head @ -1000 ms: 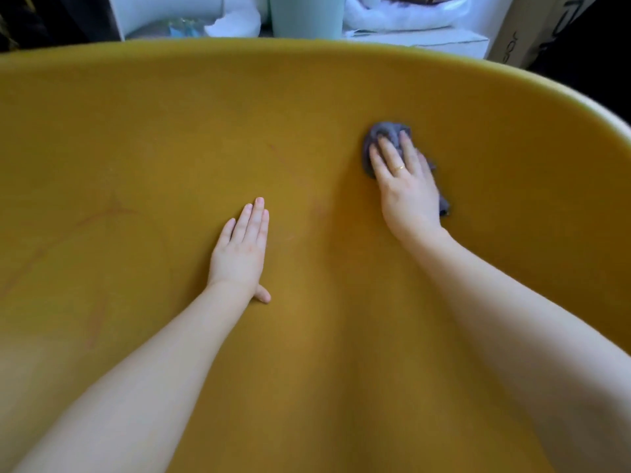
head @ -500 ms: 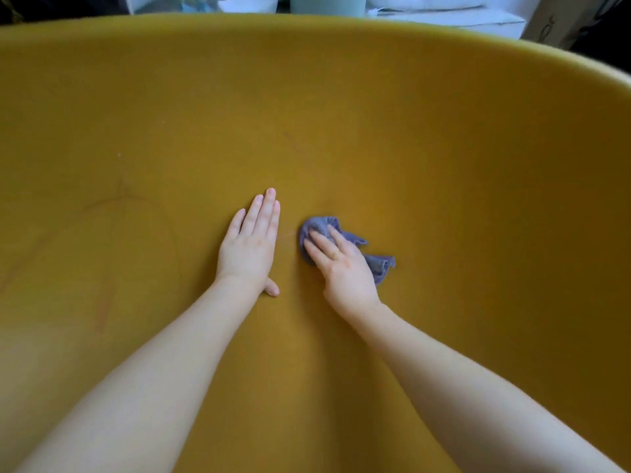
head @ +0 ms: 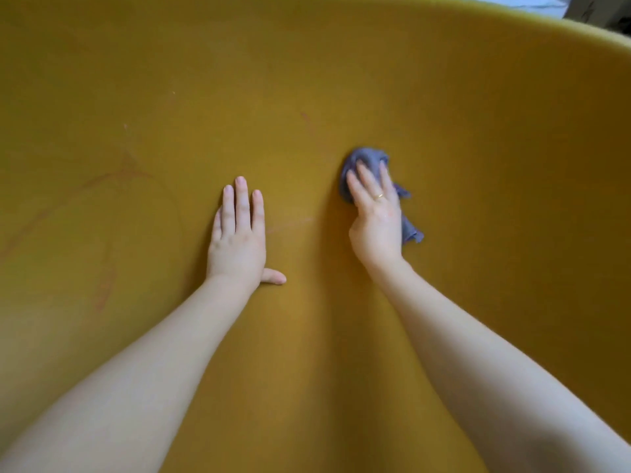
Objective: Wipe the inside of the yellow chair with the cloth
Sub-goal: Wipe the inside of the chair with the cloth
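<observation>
While unlabelled — right hand (head: pixel 375 220) flat on cloth (head: pixel 367 158).

Left hand (head: pixel 238 240) is lying flat inside chair (head: pixel 478 114). Right hand (head: pixel 375 220) is lying at its 3 o'clock, near, pressing on cloth (head: pixel 367 158), which is protruding at hand's 12 and 4 o'clock.

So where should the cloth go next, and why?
Probably left and slightly down, toward the faint pale streak between the hands. The right hand presses the grey cloth flat on the yellow chair, while the left hand rests flat, bracing.
</observation>
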Available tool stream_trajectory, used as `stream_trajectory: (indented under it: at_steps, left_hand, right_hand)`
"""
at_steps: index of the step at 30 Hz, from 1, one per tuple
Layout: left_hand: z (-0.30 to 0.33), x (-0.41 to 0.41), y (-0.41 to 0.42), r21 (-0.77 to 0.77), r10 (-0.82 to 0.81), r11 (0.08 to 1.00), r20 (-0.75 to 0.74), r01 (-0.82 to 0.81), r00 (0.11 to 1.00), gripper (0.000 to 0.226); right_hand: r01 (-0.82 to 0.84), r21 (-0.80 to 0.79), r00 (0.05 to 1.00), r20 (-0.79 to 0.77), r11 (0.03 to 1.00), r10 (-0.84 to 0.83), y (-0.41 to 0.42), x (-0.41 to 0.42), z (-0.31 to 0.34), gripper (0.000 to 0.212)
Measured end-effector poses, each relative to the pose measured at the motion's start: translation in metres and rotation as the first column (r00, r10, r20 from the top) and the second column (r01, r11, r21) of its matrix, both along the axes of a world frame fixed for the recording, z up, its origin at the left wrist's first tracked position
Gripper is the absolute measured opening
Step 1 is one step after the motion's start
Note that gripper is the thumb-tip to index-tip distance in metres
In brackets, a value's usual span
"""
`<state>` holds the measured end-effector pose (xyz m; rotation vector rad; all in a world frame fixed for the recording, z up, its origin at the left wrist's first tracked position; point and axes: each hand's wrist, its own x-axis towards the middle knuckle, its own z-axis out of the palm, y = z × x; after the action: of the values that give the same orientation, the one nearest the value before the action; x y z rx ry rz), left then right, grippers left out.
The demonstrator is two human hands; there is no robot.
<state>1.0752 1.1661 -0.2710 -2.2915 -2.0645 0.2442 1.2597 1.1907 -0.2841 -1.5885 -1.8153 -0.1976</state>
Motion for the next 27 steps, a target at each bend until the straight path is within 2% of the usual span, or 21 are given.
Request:
stream_trajectory:
  at_steps: [4,6,8,11,13,17,18,23,25,27]
  left_hand:
    - [0.002,-0.004,0.0,0.019,-0.032,0.999,0.06,0.031,0.998,0.141]
    - [0.005,-0.004,-0.001,0.013,-0.031,0.999,0.074,0.031,0.997,0.14]
    - [0.008,-0.003,-0.005,0.001,-0.033,0.999,0.063,0.033,0.997,0.138]
    - [0.014,-0.015,-0.009,-0.021,-0.104,0.995,-0.062,0.102,0.993,0.132]
    - [0.014,-0.034,-0.016,-0.047,-0.11,0.993,-0.131,0.105,0.985,0.131]
    - [0.004,-0.056,-0.029,-0.037,-0.031,0.999,-0.149,0.026,0.988,0.13]
    - [0.002,-0.056,-0.028,-0.037,-0.035,0.999,-0.138,0.03,0.99,0.13]
    - [0.0,-0.058,-0.025,-0.007,-0.047,0.999,-0.073,0.046,0.996,0.131]
    - [0.0,-0.058,-0.026,-0.002,-0.046,0.999,-0.064,0.046,0.997,0.131]
    - [0.0,-0.058,-0.026,-0.001,-0.049,0.999,-0.059,0.049,0.997,0.131]
  right_hand:
    - [-0.282,-0.193,0.955,0.033,0.94,0.294,-0.038,-0.045,-0.033,0.054]
    - [-0.319,-0.327,0.937,0.032,0.89,0.348,-0.049,-0.052,-0.03,0.049]
    - [-0.323,-0.405,0.909,0.119,0.855,0.4,-0.048,-0.046,-0.021,0.048]
    - [-0.237,-0.253,0.93,0.22,0.938,0.294,-0.032,-0.019,-0.006,0.051]
    - [-0.124,-0.126,0.967,0.209,0.984,0.148,-0.023,0.002,0.0,0.054]
    - [0.054,-0.097,0.996,0.078,0.994,-0.046,-0.02,-0.009,-0.004,0.06]
    - [0.047,-0.109,0.998,0.046,0.993,-0.042,-0.021,-0.025,-0.01,0.062]
    - [-0.227,-0.181,0.97,0.045,0.957,0.238,-0.051,-0.114,-0.042,0.051]
    - [-0.275,-0.234,0.947,0.101,0.932,0.305,-0.056,-0.122,-0.042,0.044]
    - [-0.318,-0.204,0.892,0.266,0.926,0.365,-0.052,-0.109,-0.04,0.042]
